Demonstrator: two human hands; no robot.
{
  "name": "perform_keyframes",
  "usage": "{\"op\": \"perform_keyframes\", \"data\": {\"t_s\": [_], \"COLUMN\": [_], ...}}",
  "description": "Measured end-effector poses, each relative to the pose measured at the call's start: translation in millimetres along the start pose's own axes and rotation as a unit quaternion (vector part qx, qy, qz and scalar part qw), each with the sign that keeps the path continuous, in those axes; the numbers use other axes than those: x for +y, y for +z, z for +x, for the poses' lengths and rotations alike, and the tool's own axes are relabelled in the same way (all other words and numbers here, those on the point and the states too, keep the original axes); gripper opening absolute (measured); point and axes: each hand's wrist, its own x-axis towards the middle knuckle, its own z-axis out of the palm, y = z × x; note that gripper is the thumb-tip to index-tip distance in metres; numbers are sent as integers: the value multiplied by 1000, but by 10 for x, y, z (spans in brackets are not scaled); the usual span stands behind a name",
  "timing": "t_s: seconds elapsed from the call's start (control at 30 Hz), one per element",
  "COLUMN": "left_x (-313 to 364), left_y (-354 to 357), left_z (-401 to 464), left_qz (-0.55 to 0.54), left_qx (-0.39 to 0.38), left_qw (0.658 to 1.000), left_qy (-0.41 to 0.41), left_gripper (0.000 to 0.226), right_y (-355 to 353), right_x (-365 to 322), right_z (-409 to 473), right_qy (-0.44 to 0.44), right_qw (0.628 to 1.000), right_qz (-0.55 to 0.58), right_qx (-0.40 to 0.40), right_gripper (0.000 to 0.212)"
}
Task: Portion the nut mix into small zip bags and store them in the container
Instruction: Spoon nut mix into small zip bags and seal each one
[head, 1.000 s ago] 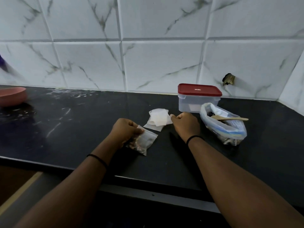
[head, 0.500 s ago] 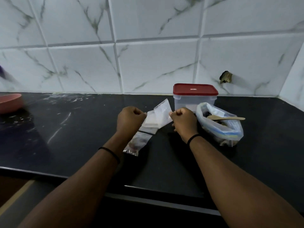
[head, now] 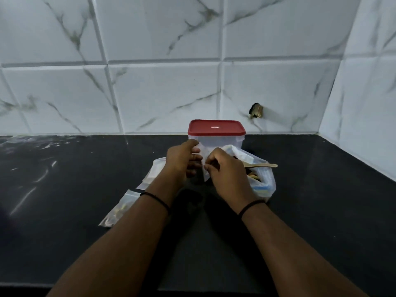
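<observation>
Left hand [head: 182,160] and right hand [head: 225,170], fingers curled, pinching small zip bag [head: 203,155].

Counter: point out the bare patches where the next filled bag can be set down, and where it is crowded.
Free: the black counter left of the filled small bag, and the stretch between the big nut-mix bag and the right wall. Crowded: the middle, where both hands hold an empty small bag before the red-lidded container, beside the spare bags.

A black counter [head: 321,211] with pale streaks at its left carries a red-lidded container [head: 216,133] by the wall, a large bag [head: 264,183] just beside it, empty bags [head: 155,170], and 1 filled bag [head: 120,209] nearer the front.
</observation>
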Motion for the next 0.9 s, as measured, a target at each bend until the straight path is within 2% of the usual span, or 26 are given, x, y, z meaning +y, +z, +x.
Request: {"op": "perform_keyframes", "data": {"t_s": [0.1,0.27,0.33,0.4,0.47,0.57,0.67,0.77,0.9], "left_x": [-37,-110,-150,-191,-210,-191,-153,-155,-156], "left_y": [-61,-142,-158,-203,-246,-243,-200,-220,-264], "left_z": [64,104,139,190,193,122,70,109,114], "left_qz": [-12,-23,-10,-1,-15,-84,-145,-66,33], "left_qx": [-24,-72,-43,-24,-45,-97,-110,-91,-132], "left_qw": [1000,997,998,997,996,991,982,987,972], "left_qy": [-2,26,46,74,69,31,46,112,190], "left_gripper": [13,7,17,38,42,30,13,6,11], "right_y": [30,44,33,18,1,-29,-63,-86,-152], "right_x": [47,57,16,-33,-63,-81,-99,-135,-132], "right_z": [18,52,53,49,50,59,66,79,117], "right_qy": [-4,2,20,56,92,118,129,111,51], "right_qw": [1000,1000,1000,996,987,975,972,980,988], "right_qz": [-11,-13,14,60,117,175,185,149,90], "right_qx": [-16,-19,6,36,59,67,61,75,114], "right_gripper": [12,14,15,18,24,30,28,28,32]}}
